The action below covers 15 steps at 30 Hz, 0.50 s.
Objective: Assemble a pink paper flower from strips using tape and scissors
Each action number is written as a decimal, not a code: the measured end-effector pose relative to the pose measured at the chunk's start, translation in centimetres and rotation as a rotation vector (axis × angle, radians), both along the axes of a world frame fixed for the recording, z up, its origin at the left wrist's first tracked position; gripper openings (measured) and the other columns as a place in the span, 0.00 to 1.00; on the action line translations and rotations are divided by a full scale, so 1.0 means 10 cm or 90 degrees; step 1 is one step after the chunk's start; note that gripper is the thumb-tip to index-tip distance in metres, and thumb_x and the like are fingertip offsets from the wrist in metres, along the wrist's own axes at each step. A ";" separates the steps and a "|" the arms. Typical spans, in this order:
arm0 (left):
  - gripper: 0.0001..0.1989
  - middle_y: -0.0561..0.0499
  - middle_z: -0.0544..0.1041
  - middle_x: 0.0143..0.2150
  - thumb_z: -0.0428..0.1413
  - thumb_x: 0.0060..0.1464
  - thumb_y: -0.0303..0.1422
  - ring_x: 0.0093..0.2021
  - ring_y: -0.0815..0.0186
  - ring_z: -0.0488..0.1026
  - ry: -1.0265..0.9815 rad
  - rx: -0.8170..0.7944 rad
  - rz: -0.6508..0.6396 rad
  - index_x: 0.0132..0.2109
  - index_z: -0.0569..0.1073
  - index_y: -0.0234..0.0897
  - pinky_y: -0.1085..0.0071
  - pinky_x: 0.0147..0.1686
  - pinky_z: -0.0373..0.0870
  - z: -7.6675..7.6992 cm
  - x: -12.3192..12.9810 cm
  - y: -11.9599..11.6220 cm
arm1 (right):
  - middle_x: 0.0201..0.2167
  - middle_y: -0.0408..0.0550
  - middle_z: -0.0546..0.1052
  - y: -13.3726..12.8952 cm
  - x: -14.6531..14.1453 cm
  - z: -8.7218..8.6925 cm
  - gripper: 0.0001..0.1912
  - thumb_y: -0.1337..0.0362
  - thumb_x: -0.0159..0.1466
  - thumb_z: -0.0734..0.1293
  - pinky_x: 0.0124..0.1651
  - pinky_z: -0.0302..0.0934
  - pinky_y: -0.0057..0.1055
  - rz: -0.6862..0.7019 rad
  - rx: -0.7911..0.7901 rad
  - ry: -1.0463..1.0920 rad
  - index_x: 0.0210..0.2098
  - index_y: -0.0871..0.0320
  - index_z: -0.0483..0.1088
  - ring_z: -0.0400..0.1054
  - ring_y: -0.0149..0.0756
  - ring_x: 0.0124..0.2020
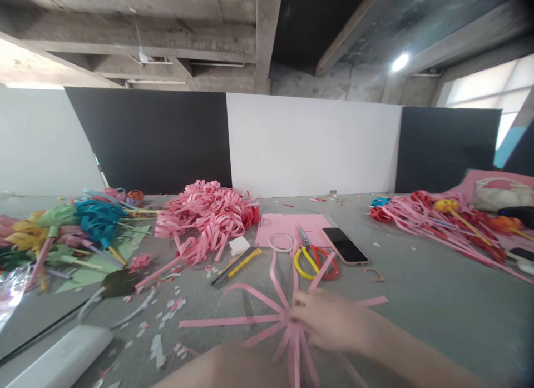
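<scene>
Pink paper strips (233, 321) fan out like a star from one crossing point on the grey table. My right hand (325, 320) reaches in from the right, its fingers closed together at that centre, pinching the strips. At the bottom edge, my left hand (225, 368) is blurred and mostly cut off, low beside the strips, and its fingers are hidden. Just beyond the strips lie scissors (307, 263) with one yellow and one red handle, partly on a pink paper sheet (267, 232). A roll of clear tape (281, 243) rests on that sheet.
A black phone (345, 245) lies right of the scissors; a yellow utility knife (245, 262) lies left. Pink curled paper (204, 215) is heaped behind. Paper flowers (98, 215) and a white power strip (62, 357) are at left, more strips (417, 210) at right. Paper scraps litter the table.
</scene>
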<state>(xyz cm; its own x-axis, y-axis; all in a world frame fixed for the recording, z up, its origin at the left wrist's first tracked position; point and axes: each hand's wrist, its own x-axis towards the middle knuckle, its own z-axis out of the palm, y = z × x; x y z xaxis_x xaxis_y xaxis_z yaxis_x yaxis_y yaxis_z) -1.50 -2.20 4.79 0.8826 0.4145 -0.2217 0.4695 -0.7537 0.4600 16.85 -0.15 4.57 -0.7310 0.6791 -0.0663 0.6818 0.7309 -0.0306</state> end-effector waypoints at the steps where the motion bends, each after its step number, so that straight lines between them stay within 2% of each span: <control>1: 0.13 0.47 0.68 0.46 0.48 0.54 0.34 0.41 0.65 0.68 0.009 -0.004 -0.014 0.46 0.66 0.36 0.63 0.39 0.67 0.01 0.00 0.04 | 0.36 0.50 0.70 0.00 0.00 0.01 0.15 0.69 0.51 0.63 0.35 0.57 0.32 0.000 -0.001 -0.001 0.39 0.58 0.68 0.66 0.40 0.36; 7: 0.15 0.48 0.68 0.46 0.50 0.53 0.35 0.43 0.62 0.67 0.063 -0.020 -0.043 0.47 0.65 0.37 0.62 0.38 0.68 0.17 -0.12 0.15 | 0.36 0.49 0.70 0.02 0.00 0.00 0.15 0.69 0.51 0.62 0.35 0.57 0.32 0.003 0.009 -0.004 0.39 0.58 0.68 0.66 0.40 0.36; 10: 0.10 0.51 0.71 0.41 0.49 0.53 0.35 0.40 0.63 0.69 0.072 -0.017 -0.040 0.43 0.68 0.40 0.67 0.33 0.69 0.27 -0.17 0.18 | 0.36 0.49 0.70 0.04 0.01 -0.05 0.15 0.69 0.50 0.62 0.35 0.57 0.31 0.009 0.012 -0.004 0.39 0.57 0.68 0.66 0.39 0.36; 12: 0.08 0.54 0.73 0.35 0.48 0.53 0.31 0.36 0.64 0.71 0.074 0.030 0.004 0.38 0.70 0.41 0.72 0.30 0.69 0.30 -0.17 0.22 | 0.35 0.49 0.70 0.05 0.02 -0.09 0.14 0.69 0.51 0.62 0.35 0.57 0.31 0.024 0.018 -0.005 0.38 0.58 0.68 0.66 0.39 0.36; 15: 0.13 0.49 0.73 0.35 0.44 0.49 0.22 0.37 0.62 0.70 0.082 0.209 0.171 0.38 0.70 0.36 0.69 0.35 0.66 0.24 -0.17 0.35 | 0.34 0.50 0.70 0.06 0.03 -0.12 0.12 0.69 0.50 0.62 0.34 0.57 0.31 0.033 0.029 -0.010 0.36 0.59 0.69 0.66 0.39 0.35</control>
<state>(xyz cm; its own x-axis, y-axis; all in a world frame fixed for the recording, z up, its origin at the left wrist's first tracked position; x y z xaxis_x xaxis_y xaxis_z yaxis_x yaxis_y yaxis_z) -3.16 1.33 7.22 0.7080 0.6918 -0.1421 0.7062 -0.6937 0.1415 17.12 0.48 3.33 -0.7644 0.6429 -0.0482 0.6431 0.7656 0.0134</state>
